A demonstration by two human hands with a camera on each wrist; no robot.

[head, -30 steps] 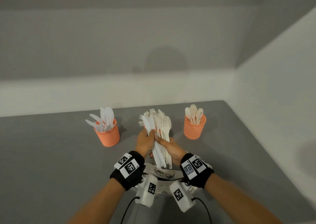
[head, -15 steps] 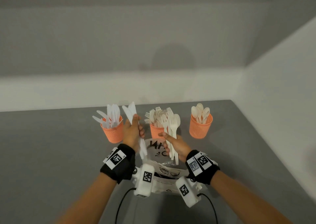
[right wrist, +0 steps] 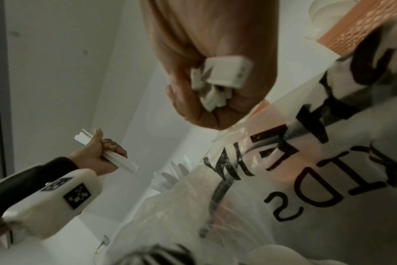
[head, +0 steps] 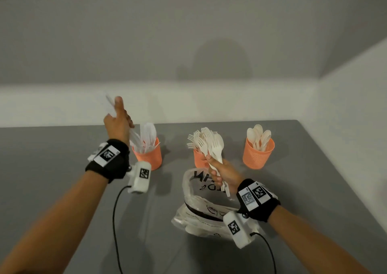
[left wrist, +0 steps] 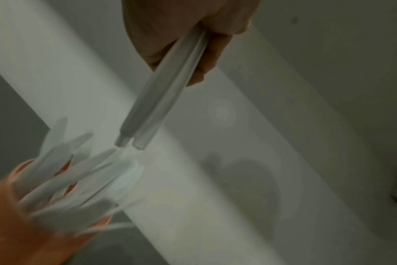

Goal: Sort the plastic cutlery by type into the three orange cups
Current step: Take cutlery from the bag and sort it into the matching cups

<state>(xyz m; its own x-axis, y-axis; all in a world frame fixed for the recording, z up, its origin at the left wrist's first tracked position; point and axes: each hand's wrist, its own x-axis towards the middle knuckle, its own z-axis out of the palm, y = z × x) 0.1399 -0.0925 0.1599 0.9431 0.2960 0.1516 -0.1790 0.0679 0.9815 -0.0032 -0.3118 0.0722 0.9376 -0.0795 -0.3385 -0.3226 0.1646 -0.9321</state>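
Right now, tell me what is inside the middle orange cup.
The middle orange cup holds white forks, tines up. The right hand holds a bundle of cutlery in front of it, covering most of the cup, so the rest of its contents cannot be seen.

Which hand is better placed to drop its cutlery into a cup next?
Probably the left hand: it holds knives just above the knife cup. The right hand grips a mixed bundle that needs sorting.

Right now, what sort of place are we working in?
Probably a staged recording workspace, not a kitchen: a plain grey table set in a bare white wall corner, holding only orange cups and a plastic bag.
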